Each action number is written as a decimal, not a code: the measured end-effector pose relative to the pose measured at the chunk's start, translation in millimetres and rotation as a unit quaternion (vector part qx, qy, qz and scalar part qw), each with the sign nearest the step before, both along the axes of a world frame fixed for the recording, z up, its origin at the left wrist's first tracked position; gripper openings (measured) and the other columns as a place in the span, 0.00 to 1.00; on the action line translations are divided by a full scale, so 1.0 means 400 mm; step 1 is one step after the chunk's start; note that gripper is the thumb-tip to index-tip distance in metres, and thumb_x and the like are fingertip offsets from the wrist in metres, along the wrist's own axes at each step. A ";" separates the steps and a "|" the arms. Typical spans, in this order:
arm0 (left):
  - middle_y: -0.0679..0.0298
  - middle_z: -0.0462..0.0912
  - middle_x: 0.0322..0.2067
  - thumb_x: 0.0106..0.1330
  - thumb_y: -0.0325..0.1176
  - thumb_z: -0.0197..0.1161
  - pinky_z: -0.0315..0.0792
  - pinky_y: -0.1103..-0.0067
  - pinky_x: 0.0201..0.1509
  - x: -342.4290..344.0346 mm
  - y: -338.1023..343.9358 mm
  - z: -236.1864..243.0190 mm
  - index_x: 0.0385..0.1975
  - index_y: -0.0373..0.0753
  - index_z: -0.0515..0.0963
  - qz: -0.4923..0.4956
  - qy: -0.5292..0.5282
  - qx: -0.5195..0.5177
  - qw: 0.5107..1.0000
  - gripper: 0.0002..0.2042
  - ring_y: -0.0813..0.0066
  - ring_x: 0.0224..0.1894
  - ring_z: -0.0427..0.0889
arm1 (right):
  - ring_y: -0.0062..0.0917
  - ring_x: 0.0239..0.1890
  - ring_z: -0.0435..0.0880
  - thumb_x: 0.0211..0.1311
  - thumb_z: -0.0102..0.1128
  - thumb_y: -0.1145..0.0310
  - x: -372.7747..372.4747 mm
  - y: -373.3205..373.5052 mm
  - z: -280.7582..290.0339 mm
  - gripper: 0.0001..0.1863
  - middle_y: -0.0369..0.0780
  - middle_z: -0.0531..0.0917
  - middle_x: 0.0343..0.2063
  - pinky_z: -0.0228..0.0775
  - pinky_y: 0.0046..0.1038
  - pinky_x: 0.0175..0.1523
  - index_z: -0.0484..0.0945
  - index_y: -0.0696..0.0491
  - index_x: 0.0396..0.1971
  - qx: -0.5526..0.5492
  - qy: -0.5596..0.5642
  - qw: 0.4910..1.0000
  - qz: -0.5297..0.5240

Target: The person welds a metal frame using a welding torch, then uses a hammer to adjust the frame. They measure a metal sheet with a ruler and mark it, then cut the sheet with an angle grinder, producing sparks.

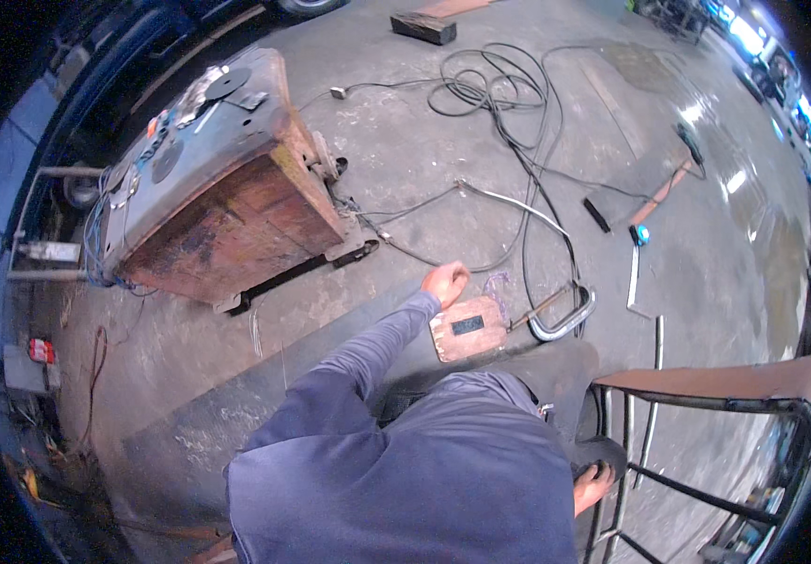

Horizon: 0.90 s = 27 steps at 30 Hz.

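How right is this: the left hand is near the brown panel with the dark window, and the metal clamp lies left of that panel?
Wrong side: in the head view, the metal clamp lies right of the brown panel, which the left hand is near.

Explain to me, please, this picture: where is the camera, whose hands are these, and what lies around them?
There is no machine: a person has bare hands, and a fisheye camera on the head looks down, so straight edges bend. The left hand is beside a board with a dark window, perhaps a welding shield; the right hand is by a dark rounded thing. Whether either holds something is unclear. On the floor lie a C-clamp, coiled black cable and a blue tape measure.
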<state>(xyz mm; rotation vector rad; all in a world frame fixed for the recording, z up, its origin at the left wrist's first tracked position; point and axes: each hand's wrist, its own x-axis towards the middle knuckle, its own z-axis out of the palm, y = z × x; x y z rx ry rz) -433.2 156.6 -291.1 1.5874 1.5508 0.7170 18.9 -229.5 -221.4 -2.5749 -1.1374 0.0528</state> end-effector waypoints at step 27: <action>0.45 0.82 0.58 0.69 0.59 0.58 0.70 0.64 0.66 -1.525 0.506 0.968 0.59 0.35 0.81 0.253 0.468 -0.049 0.845 0.32 0.46 0.61 0.80 | 0.48 0.63 0.74 0.59 0.63 0.63 -0.001 0.147 -0.048 0.15 0.51 0.80 0.58 0.63 0.44 0.70 0.87 0.52 0.43 0.089 0.068 0.992 -0.055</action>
